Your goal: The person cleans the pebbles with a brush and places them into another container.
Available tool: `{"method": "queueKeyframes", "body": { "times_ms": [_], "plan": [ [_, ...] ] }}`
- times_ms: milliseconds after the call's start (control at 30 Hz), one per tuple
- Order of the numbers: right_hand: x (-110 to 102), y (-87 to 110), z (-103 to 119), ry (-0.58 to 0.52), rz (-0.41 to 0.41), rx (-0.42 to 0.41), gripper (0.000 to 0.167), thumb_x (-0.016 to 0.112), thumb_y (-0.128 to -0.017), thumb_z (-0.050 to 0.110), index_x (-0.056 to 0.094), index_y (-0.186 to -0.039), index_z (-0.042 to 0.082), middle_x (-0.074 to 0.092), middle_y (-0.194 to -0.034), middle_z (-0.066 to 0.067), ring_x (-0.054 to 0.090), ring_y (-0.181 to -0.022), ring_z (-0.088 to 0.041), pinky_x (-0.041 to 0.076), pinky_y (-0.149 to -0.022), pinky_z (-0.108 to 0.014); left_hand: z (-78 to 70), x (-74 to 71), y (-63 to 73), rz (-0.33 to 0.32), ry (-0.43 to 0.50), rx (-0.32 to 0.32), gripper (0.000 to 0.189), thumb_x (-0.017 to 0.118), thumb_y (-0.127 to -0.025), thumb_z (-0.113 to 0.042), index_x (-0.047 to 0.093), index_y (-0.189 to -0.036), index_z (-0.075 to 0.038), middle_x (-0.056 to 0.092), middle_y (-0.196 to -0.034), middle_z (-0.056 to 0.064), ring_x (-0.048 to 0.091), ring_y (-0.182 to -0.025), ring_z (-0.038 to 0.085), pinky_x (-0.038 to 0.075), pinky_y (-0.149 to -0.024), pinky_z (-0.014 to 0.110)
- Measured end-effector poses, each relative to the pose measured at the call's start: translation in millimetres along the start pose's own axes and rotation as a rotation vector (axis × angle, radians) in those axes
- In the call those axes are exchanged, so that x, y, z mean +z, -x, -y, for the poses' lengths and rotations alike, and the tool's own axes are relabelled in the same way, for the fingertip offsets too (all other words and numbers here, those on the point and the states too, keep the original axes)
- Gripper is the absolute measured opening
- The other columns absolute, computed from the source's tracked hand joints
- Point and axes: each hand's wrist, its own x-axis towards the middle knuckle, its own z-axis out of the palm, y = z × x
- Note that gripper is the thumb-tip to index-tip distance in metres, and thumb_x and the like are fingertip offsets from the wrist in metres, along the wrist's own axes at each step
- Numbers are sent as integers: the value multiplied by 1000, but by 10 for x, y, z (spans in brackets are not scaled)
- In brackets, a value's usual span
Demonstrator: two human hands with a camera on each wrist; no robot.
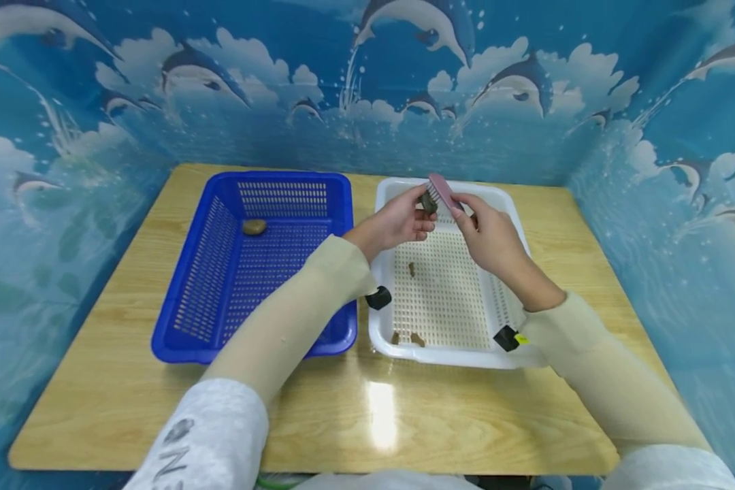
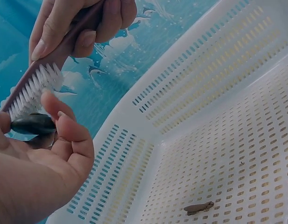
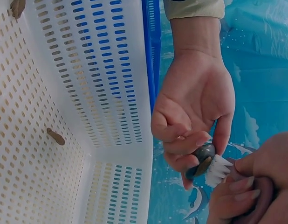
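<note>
Over the far part of the white basket (image 1: 447,357), my left hand (image 1: 398,223) pinches a small dark, glossy stone (image 1: 429,202) between thumb and fingers. A brown patch shows on the stone (image 3: 205,151) in the right wrist view. My right hand (image 1: 495,235) grips a pink brush (image 1: 442,189) by its handle. Its white bristles (image 2: 34,91) point at the stone and touch it in the right wrist view. Part of the stone is hidden by the left fingers.
Left of the white basket stands a blue basket (image 1: 162,333) with one brownish stone (image 1: 254,226) in it. Several brown bits (image 1: 418,339) lie on the white basket's floor. Both baskets rest on a wooden table (image 1: 318,422), backed by a dolphin-printed wall covering (image 1: 367,136).
</note>
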Motion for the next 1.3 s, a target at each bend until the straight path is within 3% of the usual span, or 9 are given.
{"method": "queueKeyframes", "body": {
  "times_ms": [100,267,367,433,600,767,933,1167,1300],
  "plan": [
    [14,-3,4,-5,0,0,44,41,-106,30,44,-145,10,51,-67,-8,43,-52,-19,35,-47,-34,12,-30,-2,-6,-48,14,50,29,-105,-49,38,-147,-23,56,-90,6,51,-66,15,40,-60,29],
    [42,-27,26,-9,-7,-11,44,40,-106,30,44,-145,10,52,-67,-9,43,-52,-19,35,-47,-34,29,-68,-1,-18,-138,43,59,28,-101,-53,35,-151,-22,62,-110,5,61,-83,14,45,-75,30],
    [49,-47,37,-8,-3,-10,45,38,-107,31,43,-146,11,52,-66,-9,43,-51,-19,35,-47,-35,32,-75,2,-21,-167,57,61,29,-100,-53,36,-151,-20,59,-128,10,63,-100,18,46,-83,33],
    [50,-63,32,-13,2,-5,46,37,-107,33,42,-147,11,51,-65,-8,42,-50,-19,35,-46,-35,30,-80,7,-20,-171,63,62,30,-100,-53,37,-151,-19,56,-135,11,62,-100,17,45,-84,33],
    [59,-89,10,-18,14,9,47,35,-107,34,43,-147,11,48,-61,-7,39,-48,-18,34,-45,-35,33,-76,18,-34,-167,58,62,26,-100,-54,41,-148,-18,58,-127,12,58,-79,12,41,-76,32],
    [72,-116,22,-9,13,14,46,35,-107,34,43,-147,11,48,-61,-7,40,-48,-18,35,-45,-35,34,-85,18,-36,-91,74,57,22,-105,-51,43,-144,-16,60,-106,9,58,-77,15,44,-67,30],
    [67,-133,26,-13,9,13,47,34,-107,35,42,-147,12,48,-62,-8,40,-48,-19,35,-45,-35,23,-119,31,14,-66,100,52,25,-107,-44,41,-146,-14,62,-104,8,61,-84,17,46,-70,30],
    [74,-133,2,-6,-14,10,48,34,-107,36,43,-147,12,46,-61,-7,39,-48,-19,34,-45,-35,-11,-140,54,37,-125,126,50,31,-107,-37,37,-150,-14,59,-130,16,61,-112,23,50,-77,27],
    [79,-138,7,-8,-26,3,47,35,-107,36,44,-146,11,46,-60,-7,39,-48,-18,34,-45,-35,-30,-145,58,27,-133,139,49,32,-106,-35,35,-152,-16,57,-133,17,57,-122,26,50,-79,27]
  ]
}}
